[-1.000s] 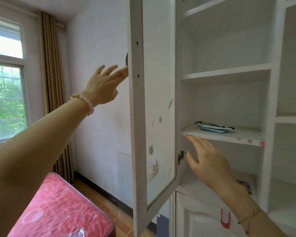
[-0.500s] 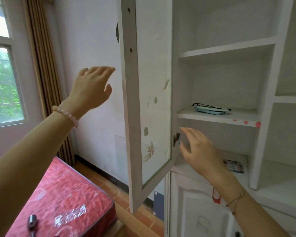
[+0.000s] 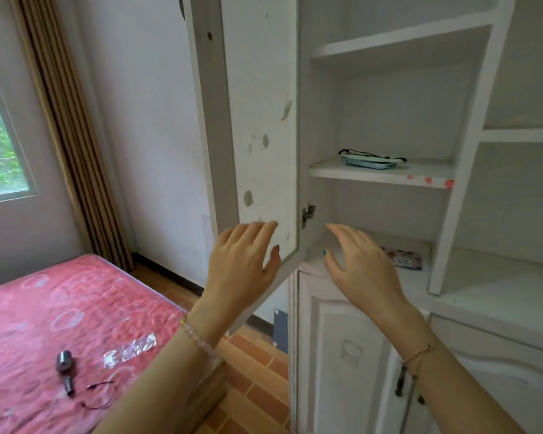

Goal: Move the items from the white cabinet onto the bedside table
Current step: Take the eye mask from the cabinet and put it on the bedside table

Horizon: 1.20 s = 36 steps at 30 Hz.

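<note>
Two empty hands, fingers spread, at the white cabinet (image 3: 470, 120).
Ideally the right hand (image 3: 361, 264) reaches low, pinching the patterned packet (image 3: 403, 260) by its edge; the left hand (image 3: 242, 264) could steady the door (image 3: 257, 89).

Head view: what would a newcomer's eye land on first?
Two bare hands, the left hand and right hand, hover open and empty in front of the white painted cabinet, either side of the lower corner of its open door. Behind them, a flat pale-blue device with a black cord lies on the middle shelf, and a small colourful printed pack on the ledge below. A pink patterned mattress fills the lower left.
</note>
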Motion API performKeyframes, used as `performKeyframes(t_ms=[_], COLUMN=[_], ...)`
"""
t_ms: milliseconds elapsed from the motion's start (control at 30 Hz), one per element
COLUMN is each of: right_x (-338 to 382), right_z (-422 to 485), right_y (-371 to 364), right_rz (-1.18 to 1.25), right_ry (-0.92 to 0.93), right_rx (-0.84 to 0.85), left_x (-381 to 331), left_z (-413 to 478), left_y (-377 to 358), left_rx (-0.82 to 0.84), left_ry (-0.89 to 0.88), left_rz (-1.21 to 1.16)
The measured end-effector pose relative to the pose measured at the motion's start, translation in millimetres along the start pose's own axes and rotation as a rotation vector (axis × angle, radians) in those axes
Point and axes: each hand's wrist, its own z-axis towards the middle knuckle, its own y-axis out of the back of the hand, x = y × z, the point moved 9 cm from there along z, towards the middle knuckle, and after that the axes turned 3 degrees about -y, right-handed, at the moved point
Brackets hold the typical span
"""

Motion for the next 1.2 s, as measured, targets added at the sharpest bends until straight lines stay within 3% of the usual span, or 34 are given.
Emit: performKeyframes(t_ms=[133,633,1200], right_x=[-22.1,-110.4,-197.3], right_z=[-19.1,-67.1,95.4], right_y=[2.1,7.2,-15.3], right_rz=[-0.038,-0.269,-0.231], right_ry=[-0.059,-0.251,-0.042], right_rx=[-0.007,-0.038,-0.102], left_x=[-16.6,-85.4,-79.7], left_z=[-8.2,-10.0,107.7], left_y=[-30.2,-118.1,-264.2], left_rx=[0.111,0.246,0.227], left_ry=[-0.001,-0.146,-0.098], left_rz=[-0.043,-0.191,-0.191])
